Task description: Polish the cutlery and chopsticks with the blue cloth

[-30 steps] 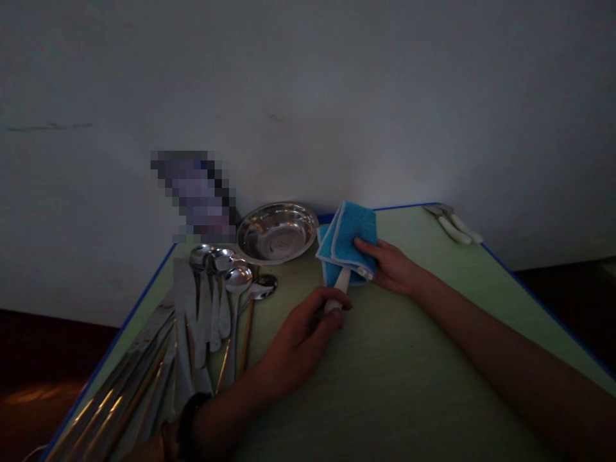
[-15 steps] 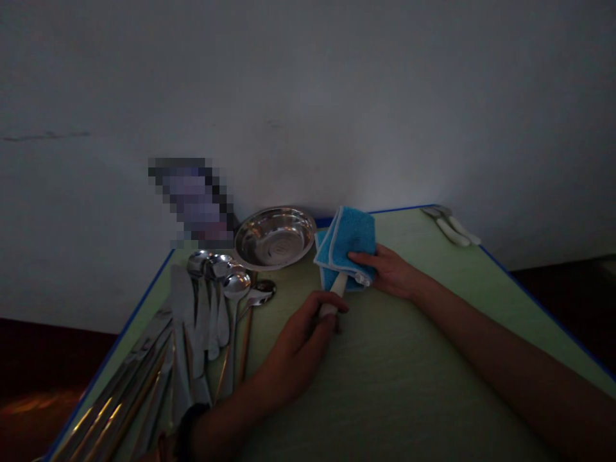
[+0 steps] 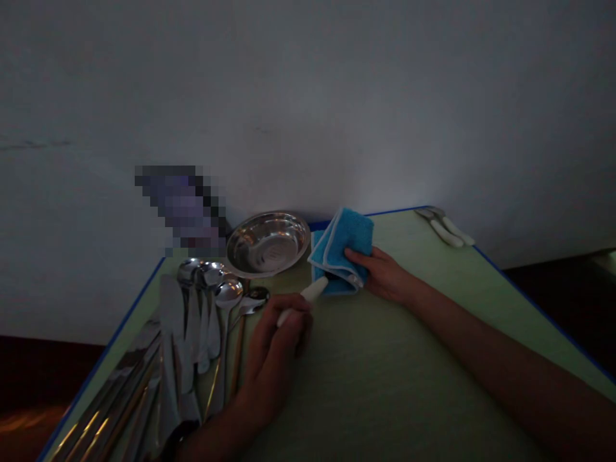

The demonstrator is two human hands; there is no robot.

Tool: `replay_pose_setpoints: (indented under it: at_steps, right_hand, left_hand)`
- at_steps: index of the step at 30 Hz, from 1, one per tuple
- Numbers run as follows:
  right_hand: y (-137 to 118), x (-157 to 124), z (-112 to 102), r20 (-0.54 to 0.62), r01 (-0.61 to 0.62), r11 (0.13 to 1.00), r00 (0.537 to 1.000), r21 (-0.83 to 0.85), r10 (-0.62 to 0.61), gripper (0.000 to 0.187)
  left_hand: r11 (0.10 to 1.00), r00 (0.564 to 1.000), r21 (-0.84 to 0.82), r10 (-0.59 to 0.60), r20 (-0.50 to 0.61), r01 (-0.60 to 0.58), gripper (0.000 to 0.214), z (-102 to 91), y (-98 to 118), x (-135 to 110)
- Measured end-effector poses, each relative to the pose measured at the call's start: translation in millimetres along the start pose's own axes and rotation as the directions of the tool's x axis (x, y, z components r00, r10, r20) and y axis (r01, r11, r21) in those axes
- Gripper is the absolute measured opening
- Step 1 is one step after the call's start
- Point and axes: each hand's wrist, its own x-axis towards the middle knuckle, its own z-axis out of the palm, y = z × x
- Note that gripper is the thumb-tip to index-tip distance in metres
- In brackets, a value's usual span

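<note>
My left hand [image 3: 282,343] is closed round the pale handle of a white-handled utensil [image 3: 315,290]. Its far end goes into the folds of a blue cloth [image 3: 353,234] with a white edge, so what kind of utensil it is stays hidden. My right hand [image 3: 387,276] grips that folded cloth from the right, thumb on top. Just beyond the cloth, to the left, sits a shiny steel bowl [image 3: 269,247]. Several spoons [image 3: 229,292] lie on the table left of my left hand.
Several knives and other long cutlery [image 3: 103,398] spread along the left side of the green table [image 3: 385,385]. Two white-handled utensils [image 3: 447,231] lie at the far right corner. A blurred-out object [image 3: 185,208] leans against the wall behind.
My left hand has moved left and toward me, drawing the white-handled utensil partly back from the cloth. The right hand keeps its hold on the cloth. The view has shifted slightly.
</note>
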Motion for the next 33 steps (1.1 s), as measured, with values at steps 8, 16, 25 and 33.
replay_pose_setpoints:
  at_steps: [8,16,25,33]
  right_hand:
    - [-9.9,-4.8,-11.9,0.217,-0.045,0.935,0.968,-0.351,0.128,0.029]
    - [-30.1,-15.7,-13.3,0.378,-0.053,0.746,0.837,-0.664,0.396,0.027]
    - [-28.9,-15.8,-12.0,0.348,-0.05,0.678,0.829,-0.734,0.438,0.033]
    - [-31.9,-16.3,-5.5,0.265,-0.023,0.564,0.867,-0.825,0.422,0.034]
  left_hand:
    - [0.994,0.992,0.014,0.105,-0.071,-0.104,0.017,3.7,0.8,3.2]
    - [0.988,0.988,0.137,-0.054,-0.145,0.074,0.028,6.4,5.0,2.8]
    - [0.885,0.998,0.463,-0.057,-0.005,0.053,0.027,-3.3,-2.4,3.1]
    - [0.87,0.991,0.486,-0.126,0.047,0.088,0.026,-2.5,1.3,3.8]
